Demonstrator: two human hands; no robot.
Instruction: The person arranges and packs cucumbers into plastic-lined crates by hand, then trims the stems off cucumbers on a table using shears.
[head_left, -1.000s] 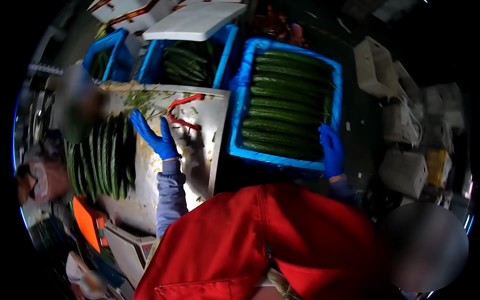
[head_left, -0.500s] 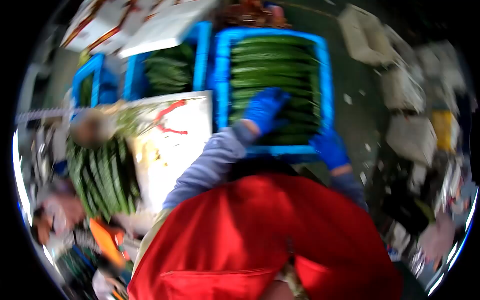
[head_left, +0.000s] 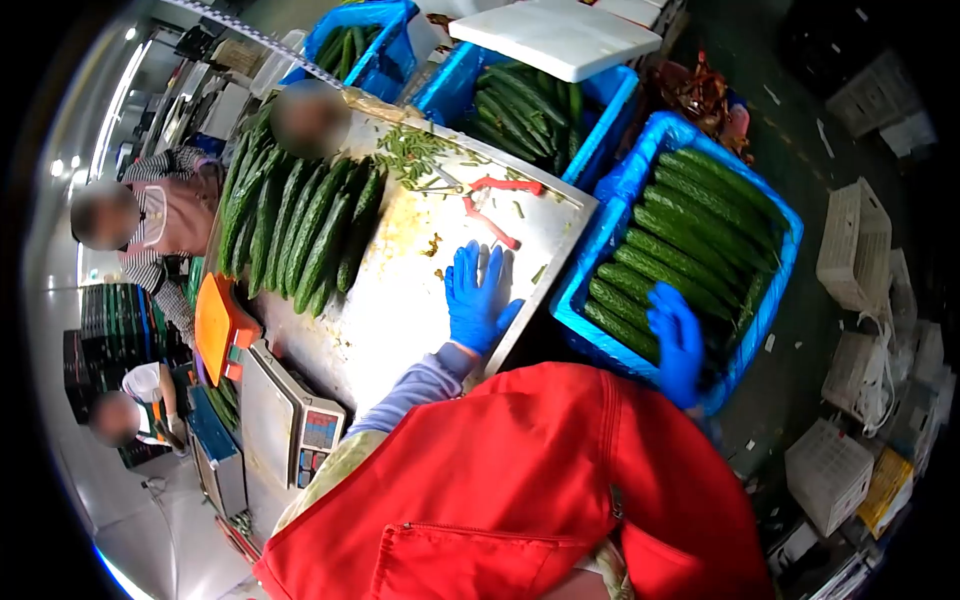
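My left hand (head_left: 476,300), in a blue glove, is over the metal table (head_left: 385,285) with its fingers spread and nothing in it. Red-handled snips (head_left: 493,238) lie just past its fingertips, beside small green trimmings (head_left: 412,155). My right hand (head_left: 679,345), gloved in blue too, is stretched out flat at the near side of a blue-lined crate (head_left: 790,245). Its fingers are over the row of long green cucumbers (head_left: 668,262) laid side by side there. A pile of more cucumbers (head_left: 300,225) covers the table's left part.
Two other blue-lined crates of cucumbers (head_left: 520,110) stand behind the table, one partly under a white foam lid (head_left: 555,38). A scale (head_left: 305,430) and an orange stool (head_left: 222,325) are at lower left. People (head_left: 165,220) are further left; pale crates (head_left: 828,475) line the right floor.
My left hand has moved off the cucumbers in the crate to the tabletop. My right hand has gone from the crate's rim to over the cucumbers. The view has swung left.
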